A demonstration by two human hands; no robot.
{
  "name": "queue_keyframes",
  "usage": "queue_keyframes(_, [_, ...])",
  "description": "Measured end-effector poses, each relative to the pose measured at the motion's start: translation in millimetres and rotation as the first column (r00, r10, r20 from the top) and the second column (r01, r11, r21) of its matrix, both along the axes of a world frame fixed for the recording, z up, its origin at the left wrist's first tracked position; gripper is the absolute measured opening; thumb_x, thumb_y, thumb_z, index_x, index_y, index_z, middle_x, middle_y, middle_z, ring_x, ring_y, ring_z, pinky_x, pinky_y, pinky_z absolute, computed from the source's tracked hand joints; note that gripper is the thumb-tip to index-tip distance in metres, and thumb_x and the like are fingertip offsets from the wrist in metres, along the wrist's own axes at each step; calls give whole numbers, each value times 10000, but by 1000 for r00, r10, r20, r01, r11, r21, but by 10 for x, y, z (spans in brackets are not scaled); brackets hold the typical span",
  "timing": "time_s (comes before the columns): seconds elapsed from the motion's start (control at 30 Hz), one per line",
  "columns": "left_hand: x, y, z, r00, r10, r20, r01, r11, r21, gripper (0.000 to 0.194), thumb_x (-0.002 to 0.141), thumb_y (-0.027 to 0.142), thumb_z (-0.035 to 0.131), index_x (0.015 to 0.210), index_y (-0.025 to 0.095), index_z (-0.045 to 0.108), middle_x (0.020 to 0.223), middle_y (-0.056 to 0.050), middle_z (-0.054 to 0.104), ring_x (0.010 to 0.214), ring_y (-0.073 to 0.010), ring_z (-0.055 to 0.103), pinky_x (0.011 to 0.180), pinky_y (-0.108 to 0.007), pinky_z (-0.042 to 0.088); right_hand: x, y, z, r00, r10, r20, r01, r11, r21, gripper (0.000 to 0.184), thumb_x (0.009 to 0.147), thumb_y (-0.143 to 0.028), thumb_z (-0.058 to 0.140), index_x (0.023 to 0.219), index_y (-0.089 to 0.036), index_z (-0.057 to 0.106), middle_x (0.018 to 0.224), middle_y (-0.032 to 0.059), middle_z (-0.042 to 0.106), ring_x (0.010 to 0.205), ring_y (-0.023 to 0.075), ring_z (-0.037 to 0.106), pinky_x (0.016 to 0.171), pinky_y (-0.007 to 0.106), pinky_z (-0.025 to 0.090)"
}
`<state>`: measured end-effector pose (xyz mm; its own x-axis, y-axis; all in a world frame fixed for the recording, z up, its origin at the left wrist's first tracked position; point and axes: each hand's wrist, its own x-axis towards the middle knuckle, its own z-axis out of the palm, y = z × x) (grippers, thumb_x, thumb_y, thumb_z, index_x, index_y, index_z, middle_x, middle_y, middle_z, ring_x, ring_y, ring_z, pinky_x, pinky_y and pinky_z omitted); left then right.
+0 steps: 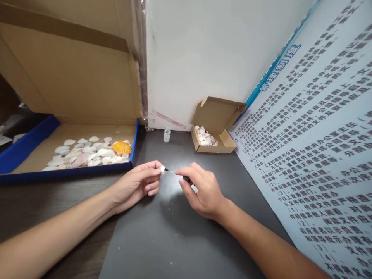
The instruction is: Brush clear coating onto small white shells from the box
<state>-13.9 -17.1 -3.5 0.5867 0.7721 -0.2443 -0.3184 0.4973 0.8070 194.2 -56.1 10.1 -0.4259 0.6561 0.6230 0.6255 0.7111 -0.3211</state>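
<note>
My left hand pinches a tiny white shell between thumb and forefinger, just above the dark table. My right hand grips a thin brush with a black handle. Its fine tip touches the small shell. Both hands hover over the middle of the table, fingers closed.
A large blue-edged cardboard box at the left holds several pale shells and one orange shell. A small open carton of little shells stands at the back, with a small clear bottle beside it. A printed poster covers the right.
</note>
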Motion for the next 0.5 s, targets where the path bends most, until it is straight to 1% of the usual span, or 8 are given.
queue_keyframes(0.07, [-2, 0, -1, 1000, 6, 4, -6, 1000, 1, 145, 855, 240, 676, 785, 168, 571, 573, 77, 326, 489, -62, 245, 466, -178, 293, -4, -1, -4, 1000, 17, 14, -17, 1000, 17, 227, 1016, -267, 430, 1031, -160, 630, 774, 29, 633, 604, 123, 544, 572, 244, 412])
queue_keyframes(0.17, [0, 6, -5, 1000, 7, 7, -7, 1000, 1, 164, 854, 245, 685, 771, 166, 568, 580, 76, 328, 493, -61, 226, 465, -177, 289, -9, -2, -8, 999, 31, 38, -32, 999, 10, 215, 1005, -258, 449, 962, -161, 635, 728, 16, 628, 593, 125, 539, 573, 251, 403])
queue_keyframes(0.33, [11, 13, 2, 1000, 6, -8, -6, 1000, 5, 171, 850, 263, 696, 783, 167, 571, 570, 77, 324, 498, -64, 212, 463, -174, 281, -8, 5, -9, 999, 46, -7, -45, 998, 50, 216, 1014, -269, 453, 992, -154, 635, 753, 22, 643, 589, 116, 540, 568, 241, 408])
queue_keyframes(0.43, [11, 4, 11, 1000, 8, -11, -8, 1000, 5, 178, 850, 265, 698, 781, 168, 565, 574, 76, 331, 498, -63, 213, 465, -173, 279, -10, 9, -10, 999, 43, 13, -44, 998, 42, 214, 1011, -269, 455, 957, -165, 634, 733, 17, 647, 582, 118, 539, 569, 245, 407])
queue_keyframes(0.5, [10, -1, 14, 1000, 5, -9, -5, 1000, 3, 185, 850, 263, 697, 772, 169, 558, 575, 76, 331, 497, -63, 215, 466, -175, 279, -11, 9, -11, 999, 40, 0, -40, 998, 38, 208, 1007, -265, 457, 948, -165, 630, 723, 15, 644, 587, 122, 544, 569, 247, 408])
